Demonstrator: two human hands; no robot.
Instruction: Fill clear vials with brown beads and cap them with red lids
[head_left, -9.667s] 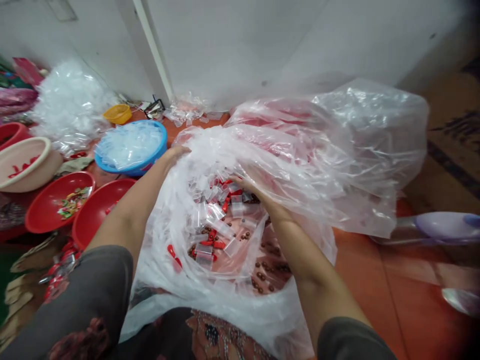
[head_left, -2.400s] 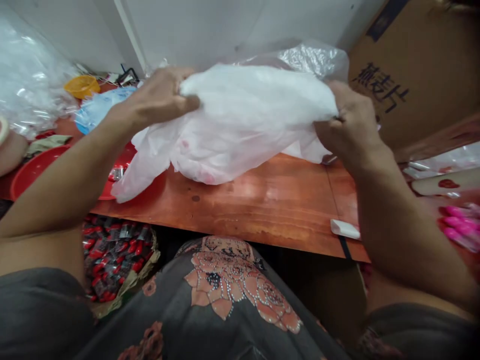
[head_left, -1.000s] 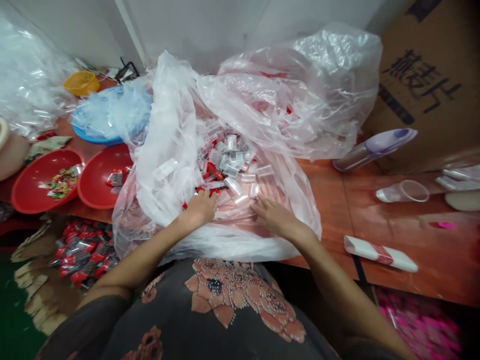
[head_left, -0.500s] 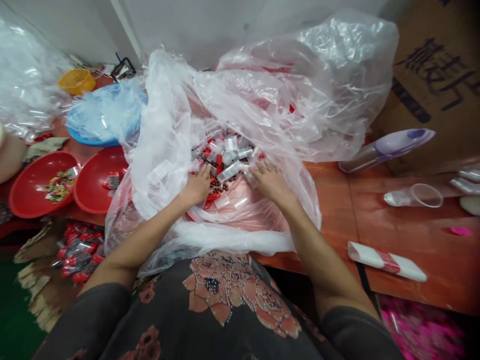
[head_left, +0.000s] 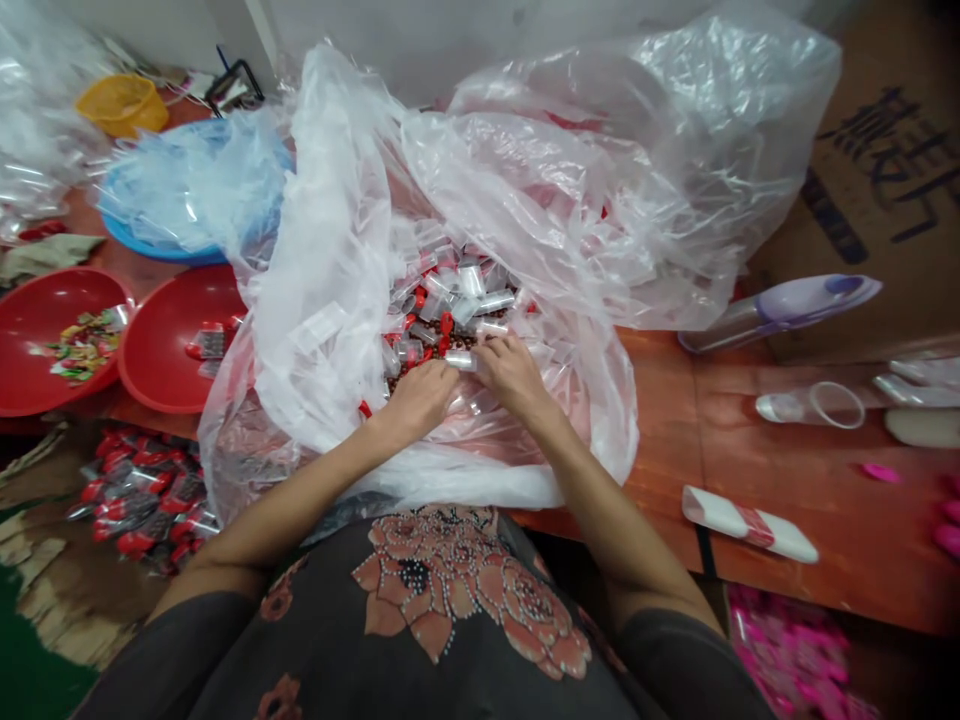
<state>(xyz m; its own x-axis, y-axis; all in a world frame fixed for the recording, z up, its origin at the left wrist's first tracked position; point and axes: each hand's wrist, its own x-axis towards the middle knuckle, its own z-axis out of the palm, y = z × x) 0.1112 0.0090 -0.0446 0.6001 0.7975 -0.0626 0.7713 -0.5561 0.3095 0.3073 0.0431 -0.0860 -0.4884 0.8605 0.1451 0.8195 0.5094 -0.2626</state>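
A small clear plastic tube (head_left: 460, 359) spans the gap between my two hands. My left hand (head_left: 421, 398) is closed with its fingertips at the tube's left end. At the other end, the curled fingers of my right hand (head_left: 511, 372) meet it. Beyond them lies a pile of clear tubes (head_left: 471, 282), red caps (head_left: 447, 323) and small brown beads, inside a large open plastic bag (head_left: 330, 350). My palms face down, so part of each grip is hidden.
Two red bowls (head_left: 161, 345) and a blue basin (head_left: 154, 245) stand at the left. Red-capped tubes (head_left: 142, 500) are heaped below them. To the right are a purple-and-clear bottle (head_left: 780, 305), a clear cup (head_left: 836, 405), a white roll (head_left: 750, 525) and a cardboard box (head_left: 862, 270).
My hands, spread apart at the pile's sides before, have come together in front of it. A clear tube is now between their fingers. The view has shifted slightly.
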